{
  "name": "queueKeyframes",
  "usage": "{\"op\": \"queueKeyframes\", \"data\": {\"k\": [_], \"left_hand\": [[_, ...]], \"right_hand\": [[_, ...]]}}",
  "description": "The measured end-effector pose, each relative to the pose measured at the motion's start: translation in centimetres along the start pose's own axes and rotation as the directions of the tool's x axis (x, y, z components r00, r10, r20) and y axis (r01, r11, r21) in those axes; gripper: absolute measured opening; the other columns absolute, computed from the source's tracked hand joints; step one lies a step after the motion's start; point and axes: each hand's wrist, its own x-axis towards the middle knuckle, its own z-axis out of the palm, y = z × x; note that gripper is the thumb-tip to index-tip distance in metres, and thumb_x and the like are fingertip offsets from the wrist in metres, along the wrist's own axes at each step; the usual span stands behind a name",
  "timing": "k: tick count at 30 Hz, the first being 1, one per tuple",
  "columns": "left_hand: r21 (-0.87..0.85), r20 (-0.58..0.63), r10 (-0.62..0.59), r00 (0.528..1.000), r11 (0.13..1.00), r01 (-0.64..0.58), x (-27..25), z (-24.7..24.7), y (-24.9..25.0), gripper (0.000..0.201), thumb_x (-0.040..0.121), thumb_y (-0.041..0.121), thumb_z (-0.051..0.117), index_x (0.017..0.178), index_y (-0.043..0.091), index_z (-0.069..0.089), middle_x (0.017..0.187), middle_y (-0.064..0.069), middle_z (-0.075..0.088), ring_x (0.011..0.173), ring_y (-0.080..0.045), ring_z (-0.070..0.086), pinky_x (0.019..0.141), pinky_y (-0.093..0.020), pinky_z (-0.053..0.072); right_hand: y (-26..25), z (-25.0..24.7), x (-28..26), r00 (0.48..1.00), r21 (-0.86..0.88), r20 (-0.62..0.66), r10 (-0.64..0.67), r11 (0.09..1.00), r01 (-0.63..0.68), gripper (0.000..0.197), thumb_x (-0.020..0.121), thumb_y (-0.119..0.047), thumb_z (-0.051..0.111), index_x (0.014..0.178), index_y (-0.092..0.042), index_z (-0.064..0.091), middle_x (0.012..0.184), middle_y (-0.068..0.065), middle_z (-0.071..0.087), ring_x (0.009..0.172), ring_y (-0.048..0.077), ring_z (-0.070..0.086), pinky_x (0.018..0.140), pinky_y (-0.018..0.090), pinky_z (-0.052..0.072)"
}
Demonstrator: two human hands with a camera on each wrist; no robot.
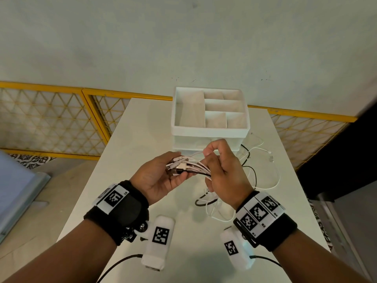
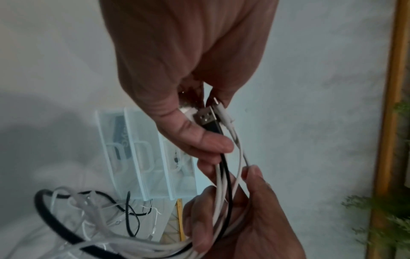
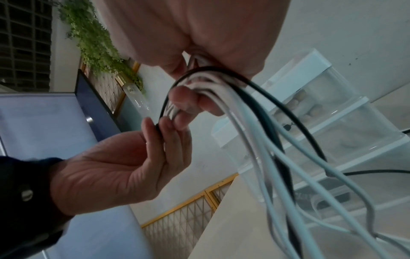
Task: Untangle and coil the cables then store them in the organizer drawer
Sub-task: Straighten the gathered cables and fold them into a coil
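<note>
Both bare forearms reach in from the bottom corners of the head view and meet at the frame's centre, each wrist wrapped in a black band carrying white coded tags. The left hand (image 1: 161,176) lies palm up, left of centre, thumb and fingers curled around the plug ends of a bundle of white and black cables (image 1: 191,166). The right hand (image 1: 224,170), just right of centre, shows its back, fingers curled around the same bundle.
</note>
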Motion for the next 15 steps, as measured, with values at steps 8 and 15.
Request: {"op": "queueKeyframes", "data": {"k": [8,15], "left_hand": [[0.199,0.09,0.1,0.991,0.973,-0.117,0.2,0.1,0.1,0.028,0.09,0.039,0.065,0.083,0.013,0.067,0.076,-0.008,0.067,0.063,-0.016,0.066,0.054,-0.025,0.058],[0.253,0.108,0.232,0.967,0.934,-0.252,0.5,0.5,-1.0,0.035,0.085,0.041,0.066,0.089,0.007,0.064,0.077,-0.01,0.067,0.057,-0.015,0.063,0.053,-0.02,0.054]], "right_hand": [[0.0,0.3,0.2,0.999,0.001,0.035,0.012,1.0,-0.012,0.014,0.098,-0.024,0.038,0.088,-0.033,0.041,0.062,0.006,0.066,0.038,0.013,0.045,0.044,0.029,0.038],[-0.1,0.4,0.4,0.984,0.133,-0.082,0.158,0.98,-0.146,0.009,0.106,-0.023,0.038,0.1,-0.017,0.04,0.068,0.02,0.068,0.035,0.016,0.043,0.039,0.024,0.036]]}}
